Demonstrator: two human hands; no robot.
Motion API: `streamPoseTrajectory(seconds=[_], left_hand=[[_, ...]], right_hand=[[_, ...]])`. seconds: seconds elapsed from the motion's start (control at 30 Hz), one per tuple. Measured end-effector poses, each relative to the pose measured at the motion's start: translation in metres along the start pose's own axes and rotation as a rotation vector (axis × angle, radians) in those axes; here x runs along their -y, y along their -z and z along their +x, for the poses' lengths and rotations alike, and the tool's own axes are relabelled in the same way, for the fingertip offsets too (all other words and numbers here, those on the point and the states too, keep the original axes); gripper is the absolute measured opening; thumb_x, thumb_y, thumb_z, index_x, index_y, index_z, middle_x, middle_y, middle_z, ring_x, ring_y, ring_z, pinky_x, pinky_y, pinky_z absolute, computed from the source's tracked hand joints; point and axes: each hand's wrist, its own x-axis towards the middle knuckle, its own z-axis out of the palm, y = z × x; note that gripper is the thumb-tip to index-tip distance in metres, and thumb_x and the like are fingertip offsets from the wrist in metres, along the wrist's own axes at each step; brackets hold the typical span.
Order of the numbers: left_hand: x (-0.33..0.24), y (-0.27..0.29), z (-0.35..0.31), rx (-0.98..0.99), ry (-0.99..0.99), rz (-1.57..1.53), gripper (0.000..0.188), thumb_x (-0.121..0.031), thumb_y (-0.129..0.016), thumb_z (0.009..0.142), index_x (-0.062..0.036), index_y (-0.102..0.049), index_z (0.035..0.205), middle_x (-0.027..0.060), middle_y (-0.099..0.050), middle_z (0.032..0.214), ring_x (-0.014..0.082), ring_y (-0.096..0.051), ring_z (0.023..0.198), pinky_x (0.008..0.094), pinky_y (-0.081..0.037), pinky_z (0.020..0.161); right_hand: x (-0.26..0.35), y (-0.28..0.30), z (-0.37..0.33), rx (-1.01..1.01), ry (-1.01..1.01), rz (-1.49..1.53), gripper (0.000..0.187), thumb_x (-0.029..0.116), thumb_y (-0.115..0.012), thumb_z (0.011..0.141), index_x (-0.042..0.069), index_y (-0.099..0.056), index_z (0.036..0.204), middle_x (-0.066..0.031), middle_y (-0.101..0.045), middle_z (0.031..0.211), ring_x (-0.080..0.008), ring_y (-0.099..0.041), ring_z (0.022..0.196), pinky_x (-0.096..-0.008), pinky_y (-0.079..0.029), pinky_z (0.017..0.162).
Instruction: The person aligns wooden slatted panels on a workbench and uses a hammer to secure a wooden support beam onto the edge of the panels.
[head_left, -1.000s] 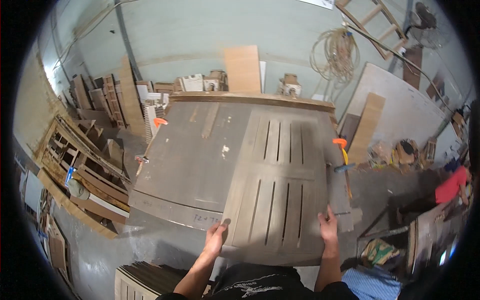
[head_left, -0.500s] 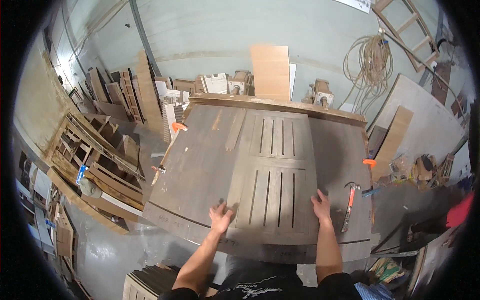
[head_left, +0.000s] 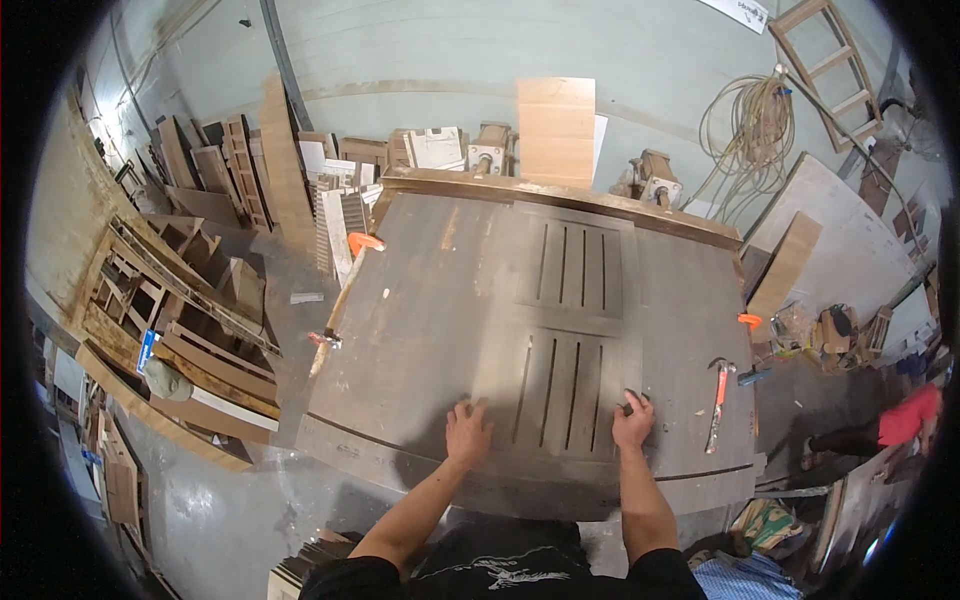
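A grey-brown slatted wooden door panel [head_left: 575,345] with two sets of dark slots lies on a large wooden worktable [head_left: 400,330]. Its left side is smeared by motion. My left hand [head_left: 468,432] is at the panel's left edge near its closer end, fingers stretched up and apart. Curled at the right edge is my right hand [head_left: 632,420], its fingers bent against the panel. A claw hammer [head_left: 719,400] with a red handle lies on the table to the right of that hand.
A raised wooden rail [head_left: 560,195] runs along the table's far edge. Orange clamps [head_left: 366,243] sit at its sides. Stacked timber and frames [head_left: 190,350] stand left. A person in a red top [head_left: 908,415] is at the right. Coiled hose [head_left: 755,125] hangs on the wall.
My right hand has closed in on the panel's right edge, fingers now curled. My left hand stays at the left edge. A loose strip beside the panel's far left no longer shows clearly.
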Motion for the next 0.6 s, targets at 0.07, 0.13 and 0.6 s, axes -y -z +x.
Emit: streamPoseTrajectory(seconds=[0.07,0.13,0.6], left_hand=[[-0.001,0.004,0.001,0.012,-0.008,0.008,0.057,-0.021,-0.074,0.082,-0.02,-0.055,0.135,0.0174,-0.047,0.131,0.0415,-0.048,0.117,0.051,-0.046,0.095],[-0.001,0.005,0.0,0.03,-0.016,0.022,0.058,-0.021,-0.076,0.081,-0.0183,-0.055,0.136,0.019,-0.046,0.133,0.0431,-0.048,0.116,0.0511,-0.046,0.097],[-0.014,0.012,0.014,-0.004,-0.036,0.08,0.055,-0.022,-0.075,0.08,-0.0181,-0.058,0.132,0.0166,-0.049,0.133,0.0399,-0.05,0.116,0.0489,-0.046,0.097]], right_hand=[[0.013,0.005,-0.004,0.01,-0.038,-0.011,0.044,0.013,-0.077,0.078,0.024,-0.07,0.12,-0.0168,-0.055,0.131,-0.0367,-0.052,0.12,-0.0506,-0.04,0.103],[0.031,0.011,-0.007,0.037,-0.117,-0.102,0.045,0.013,-0.076,0.079,0.023,-0.068,0.122,-0.0178,-0.054,0.132,-0.037,-0.05,0.121,-0.0518,-0.039,0.104],[0.032,0.01,0.002,0.0,0.072,-0.118,0.036,0.019,-0.068,0.085,0.017,-0.066,0.121,-0.0221,-0.054,0.129,-0.0405,-0.051,0.119,-0.053,-0.038,0.101]])
